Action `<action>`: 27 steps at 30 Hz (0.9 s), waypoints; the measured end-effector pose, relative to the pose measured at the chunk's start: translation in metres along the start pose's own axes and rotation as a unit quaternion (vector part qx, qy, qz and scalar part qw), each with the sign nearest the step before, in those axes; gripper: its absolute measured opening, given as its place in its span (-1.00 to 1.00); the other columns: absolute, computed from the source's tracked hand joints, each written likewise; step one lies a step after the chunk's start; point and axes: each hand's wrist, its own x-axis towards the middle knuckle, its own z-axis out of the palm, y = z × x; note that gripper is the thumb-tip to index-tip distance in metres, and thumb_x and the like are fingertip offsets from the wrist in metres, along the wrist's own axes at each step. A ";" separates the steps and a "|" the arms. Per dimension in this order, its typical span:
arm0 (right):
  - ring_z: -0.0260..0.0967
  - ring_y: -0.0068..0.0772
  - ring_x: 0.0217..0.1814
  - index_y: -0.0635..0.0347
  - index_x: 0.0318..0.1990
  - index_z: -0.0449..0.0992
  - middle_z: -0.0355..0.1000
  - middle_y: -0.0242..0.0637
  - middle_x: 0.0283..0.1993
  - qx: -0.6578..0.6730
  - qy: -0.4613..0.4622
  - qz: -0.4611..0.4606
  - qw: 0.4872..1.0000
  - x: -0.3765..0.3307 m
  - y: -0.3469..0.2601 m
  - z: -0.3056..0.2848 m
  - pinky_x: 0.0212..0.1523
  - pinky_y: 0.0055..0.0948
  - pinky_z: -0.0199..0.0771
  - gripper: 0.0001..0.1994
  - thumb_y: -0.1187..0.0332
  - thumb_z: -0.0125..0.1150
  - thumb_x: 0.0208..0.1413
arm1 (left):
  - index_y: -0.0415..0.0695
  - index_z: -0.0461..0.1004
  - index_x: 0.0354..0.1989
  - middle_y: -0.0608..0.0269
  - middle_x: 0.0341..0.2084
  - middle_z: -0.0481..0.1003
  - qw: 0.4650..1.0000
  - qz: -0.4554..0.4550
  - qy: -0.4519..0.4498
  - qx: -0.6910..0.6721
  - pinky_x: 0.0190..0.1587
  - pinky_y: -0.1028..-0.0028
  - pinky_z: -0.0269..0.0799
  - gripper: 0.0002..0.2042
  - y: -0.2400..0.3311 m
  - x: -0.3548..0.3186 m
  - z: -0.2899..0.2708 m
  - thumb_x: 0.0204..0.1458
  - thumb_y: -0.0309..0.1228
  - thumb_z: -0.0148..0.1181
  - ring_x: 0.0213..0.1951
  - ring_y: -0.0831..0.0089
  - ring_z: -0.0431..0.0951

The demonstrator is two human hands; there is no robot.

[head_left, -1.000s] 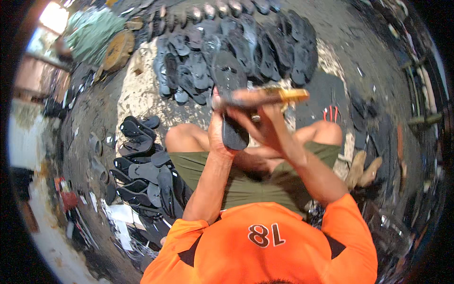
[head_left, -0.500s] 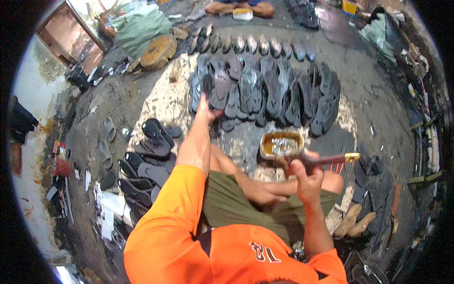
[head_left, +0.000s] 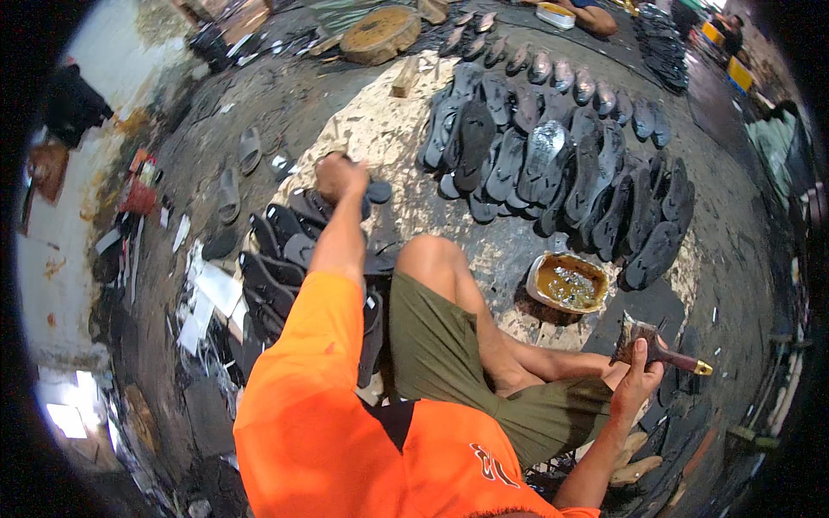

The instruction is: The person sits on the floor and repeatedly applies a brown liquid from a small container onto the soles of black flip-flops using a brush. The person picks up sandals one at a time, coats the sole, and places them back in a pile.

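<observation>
My left hand (head_left: 341, 178) reaches to the far end of a pile of black slippers (head_left: 298, 248) on my left, fingers curled down over a dark slipper there. What lies under the fingers is partly hidden. On the right, my right hand (head_left: 637, 382) is closed round a flat paintbrush (head_left: 672, 356) with a brown handle and gold tip. Its bristles are dark with glue. A tub (head_left: 533, 281) of amber glue stands between that hand and rows of black soles (head_left: 509, 166). One sole (head_left: 546, 148) shines wet.
Shoe lasts (head_left: 563, 76) stand in a line beyond the soles. A round wood block (head_left: 380, 36) and a small wooden block (head_left: 404, 78) lie farther off. Paper scraps (head_left: 218, 289) lie left of the slippers. Another person's arm (head_left: 596, 17) shows at the far edge.
My left hand has gone from the rows of soles to the slipper pile at left. My right hand has lowered the brush away from the glue tub. The view has swung left.
</observation>
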 end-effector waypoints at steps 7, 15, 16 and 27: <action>0.33 -0.51 -0.02 0.28 0.15 0.39 0.42 -0.35 -0.03 -0.137 -0.009 0.015 0.990 0.034 0.001 0.012 0.08 -0.48 0.29 -0.55 0.15 0.20 0.24 | 0.20 0.57 0.01 0.03 0.35 0.14 0.990 0.004 0.005 0.141 0.34 -0.17 -0.35 -0.59 -0.075 0.019 0.031 0.08 0.08 0.06 0.40 -0.20 -0.13; 0.52 -0.11 -0.10 0.21 0.01 0.55 0.56 0.03 -0.15 -0.286 -0.213 -0.074 0.931 0.082 0.083 0.071 -0.05 -0.24 0.44 -0.52 0.00 0.25 0.11 | -0.25 0.36 0.04 0.11 -0.17 0.50 0.686 0.064 -0.047 -0.724 -0.06 0.27 0.44 -0.66 -0.039 -0.024 -0.111 0.29 -0.23 -0.06 -0.19 0.24 0.52; 0.49 0.04 -0.06 0.15 0.00 0.56 0.55 0.03 -0.14 -0.304 -0.212 -0.077 0.926 0.091 0.104 0.083 -0.01 -0.14 0.43 -0.56 0.03 0.27 0.08 | -0.24 0.37 0.04 0.12 -0.17 0.50 0.759 0.149 -0.045 -0.632 -0.05 0.27 0.45 -0.66 -0.038 -0.043 -0.124 0.30 -0.22 -0.08 -0.19 0.26 0.52; 0.52 0.00 -0.12 0.15 -0.15 0.61 0.56 -0.03 -0.17 -0.499 -0.221 -0.129 0.828 0.118 0.089 0.013 -0.09 -0.15 0.48 -0.67 0.12 0.35 0.03 | -0.12 0.24 0.34 -0.14 0.34 0.11 0.863 0.446 -0.206 -0.116 0.34 0.22 0.02 -0.36 -0.034 -0.258 -0.124 0.03 -0.37 0.29 0.37 -0.01 0.07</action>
